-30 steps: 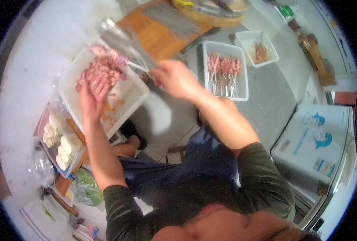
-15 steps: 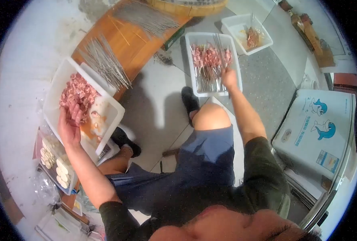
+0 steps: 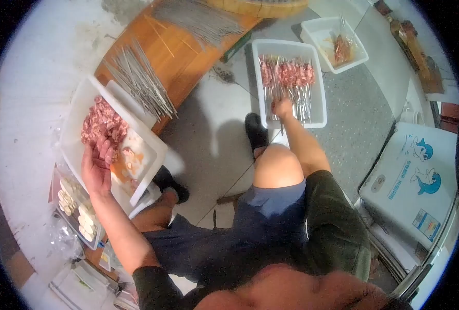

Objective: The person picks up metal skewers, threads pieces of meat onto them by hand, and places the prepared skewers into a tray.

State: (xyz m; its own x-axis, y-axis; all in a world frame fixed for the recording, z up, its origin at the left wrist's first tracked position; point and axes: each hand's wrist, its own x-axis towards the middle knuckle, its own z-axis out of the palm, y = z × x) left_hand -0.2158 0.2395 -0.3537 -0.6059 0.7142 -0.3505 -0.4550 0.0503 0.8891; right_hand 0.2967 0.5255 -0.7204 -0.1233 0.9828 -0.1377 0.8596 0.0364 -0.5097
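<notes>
My left hand point(image 3: 98, 164) rests palm up in a white tub point(image 3: 149, 150), its fingers loosely spread against a pile of raw meat pieces point(image 3: 104, 120). Nothing firmly gripped shows in it. My right hand point(image 3: 282, 108) is closed around several metal skewers over a second white tub point(image 3: 320, 106). Rows of skewered raw meat point(image 3: 296, 74) lie in that tub, with bare skewer ends pointing toward me. The held skewers overlap the row on its left side, so their tips are hard to separate from it.
Loose metal skewers point(image 3: 141, 82) lie on the wooden table point(image 3: 180, 64), with more point(image 3: 201, 23) farther back. A smaller white tub point(image 3: 361, 54) holds some meat. A white box with dolphin pictures point(image 3: 394, 155) stands right. White slices point(image 3: 87, 222) sit in a tray at left.
My right hand has moved left and down, bringing the held skewers from above the meat row to its left part. My left hand stays at the meat pile. The view has shifted slightly.
</notes>
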